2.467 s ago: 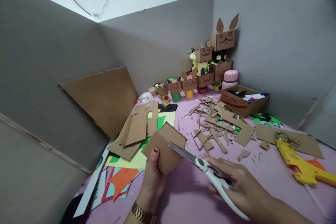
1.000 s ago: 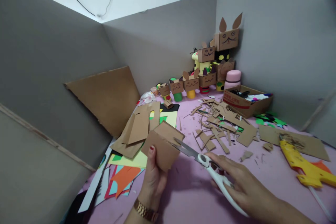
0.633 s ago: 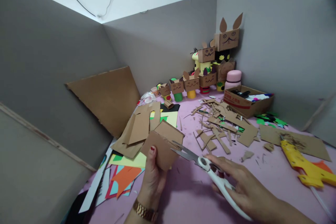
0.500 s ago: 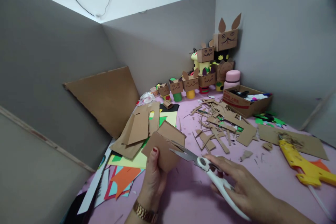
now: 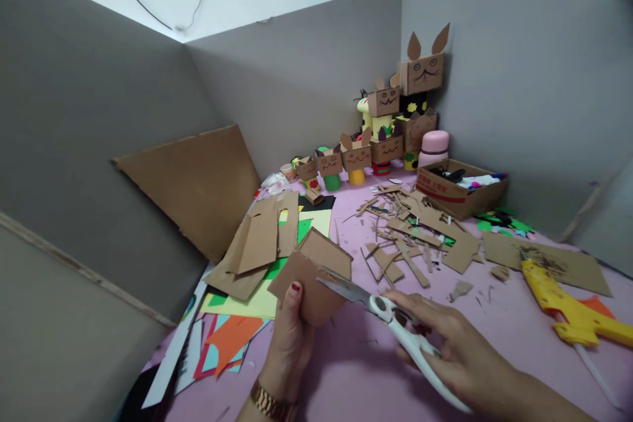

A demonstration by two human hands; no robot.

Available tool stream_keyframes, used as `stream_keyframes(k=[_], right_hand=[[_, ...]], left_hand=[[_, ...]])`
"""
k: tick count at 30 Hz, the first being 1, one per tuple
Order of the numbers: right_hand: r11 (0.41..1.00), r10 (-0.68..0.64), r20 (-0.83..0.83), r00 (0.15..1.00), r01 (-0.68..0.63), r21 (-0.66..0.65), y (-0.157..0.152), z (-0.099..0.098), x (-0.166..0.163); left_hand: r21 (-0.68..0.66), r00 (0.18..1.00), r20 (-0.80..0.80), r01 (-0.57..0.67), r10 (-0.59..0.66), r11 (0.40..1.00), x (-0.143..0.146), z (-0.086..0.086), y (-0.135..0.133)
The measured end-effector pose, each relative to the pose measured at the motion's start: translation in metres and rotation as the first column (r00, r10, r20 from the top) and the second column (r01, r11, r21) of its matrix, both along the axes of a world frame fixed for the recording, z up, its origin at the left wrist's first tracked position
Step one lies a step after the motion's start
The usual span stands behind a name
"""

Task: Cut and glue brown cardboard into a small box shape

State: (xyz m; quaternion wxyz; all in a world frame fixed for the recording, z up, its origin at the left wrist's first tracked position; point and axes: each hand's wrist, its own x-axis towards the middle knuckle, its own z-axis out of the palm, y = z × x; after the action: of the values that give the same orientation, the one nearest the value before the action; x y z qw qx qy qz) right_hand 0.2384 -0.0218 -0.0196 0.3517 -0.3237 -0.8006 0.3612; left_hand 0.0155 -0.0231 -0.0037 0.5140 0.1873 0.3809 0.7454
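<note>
My left hand (image 5: pixel 293 330) grips a folded piece of brown cardboard (image 5: pixel 306 283), thumb on its front face and the other fingers behind it, mostly hidden. In my right hand (image 5: pixel 445 336) is a pair of scissors (image 5: pixel 395 323) with white handles, my fingers through and around the loops. Its blades point left and lie against the cardboard's right part, slightly parted at the tips. Part of the right hand's grip is hidden by the handles.
Cardboard scraps (image 5: pixel 410 237) litter the pink table (image 5: pixel 356 369). A yellow glue gun (image 5: pixel 564 303) lies at right. Coloured paper (image 5: pixel 237 336) and cardboard sheets (image 5: pixel 260 241) are at left. Cardboard animal figures (image 5: pixel 356 157), a pink flask (image 5: pixel 435 147) and an open box (image 5: pixel 455 194) stand behind.
The scissor blades have come closer together, over the cardboard. The view has shifted slightly, and both hands keep their hold.
</note>
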Motion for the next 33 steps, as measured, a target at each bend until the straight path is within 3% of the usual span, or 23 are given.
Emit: stream_keyframes(k=[9, 20, 33], right_hand=[[0.996, 0.024, 0.0, 1.0, -0.024, -0.088, 0.0001, 0.0079, 0.0025], [0.993, -0.023, 0.048, 0.999, 0.017, 0.117, -0.0029, 0.0069, 0.0034], [0.999, -0.043, 0.118, 0.992, 0.04, 0.027, 0.0048, 0.0056, 0.0054]], left_hand=[[0.01, 1.0, -0.024, -0.007, 0.007, 1.0, 0.0011, -0.0033, 0.0019], [-0.027, 0.996, 0.061, 0.071, -0.07, 0.997, 0.008, -0.0025, -0.0025], [0.011, 0.993, 0.103, 0.054, -0.054, 0.998, 0.0015, -0.002, -0.0003]])
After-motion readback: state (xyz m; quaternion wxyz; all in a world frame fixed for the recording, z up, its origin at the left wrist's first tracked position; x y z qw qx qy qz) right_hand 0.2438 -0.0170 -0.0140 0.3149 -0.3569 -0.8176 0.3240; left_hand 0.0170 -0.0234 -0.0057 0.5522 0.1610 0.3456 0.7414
